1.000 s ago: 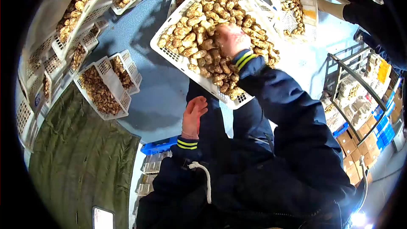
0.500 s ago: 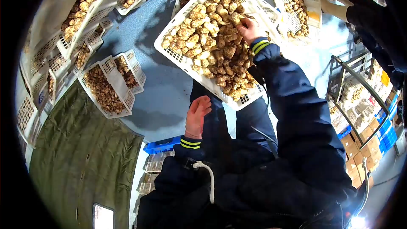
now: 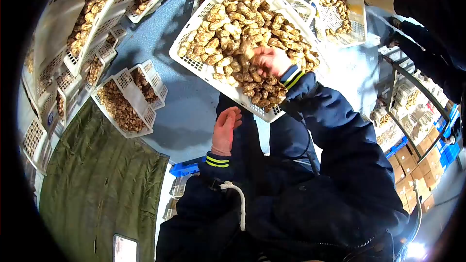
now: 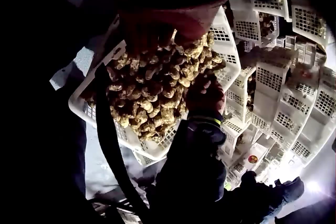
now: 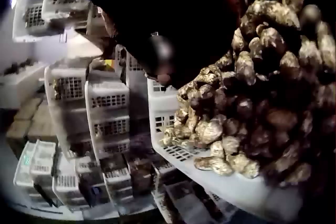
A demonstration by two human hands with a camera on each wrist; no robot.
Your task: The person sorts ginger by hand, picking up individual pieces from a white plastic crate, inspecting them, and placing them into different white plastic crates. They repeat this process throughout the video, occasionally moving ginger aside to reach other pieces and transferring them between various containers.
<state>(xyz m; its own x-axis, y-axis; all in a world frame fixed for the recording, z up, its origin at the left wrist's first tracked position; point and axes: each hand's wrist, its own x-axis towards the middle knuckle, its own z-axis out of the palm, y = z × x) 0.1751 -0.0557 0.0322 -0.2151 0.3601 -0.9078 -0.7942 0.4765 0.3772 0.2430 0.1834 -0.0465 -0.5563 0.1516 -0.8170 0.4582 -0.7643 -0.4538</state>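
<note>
A white perforated crate [image 3: 200,69] is heaped with stubby cream-and-brown mushrooms [image 3: 218,29]. Over the front part of the heap, my right hand [image 3: 273,61] pinches a mushroom [image 3: 247,48] at its fingertips; that mushroom is blurred. In the right wrist view this hand is mostly a dark shape above the mushrooms [image 5: 210,129]. My left hand [image 3: 224,131] hangs in front of the crate's near edge, its fingers loosely bent and holding nothing. The left wrist view has the left hand [image 4: 168,24] dark at the top, overlapping the crate.
Stacked crates of mushrooms [image 3: 92,9] stand at the left, with lower crates [image 3: 121,104] on the blue floor. Another crate [image 3: 357,0] sits at the back right, near another person's legs [image 3: 383,0]. A metal-framed cart [image 3: 412,82] is at the right, a green quilted cover [image 3: 102,184] at the left.
My right hand moved from deep in the heap to a mushroom near the right side, then came back left and nearer with a mushroom at its fingertips. The left hand stayed nearly still.
</note>
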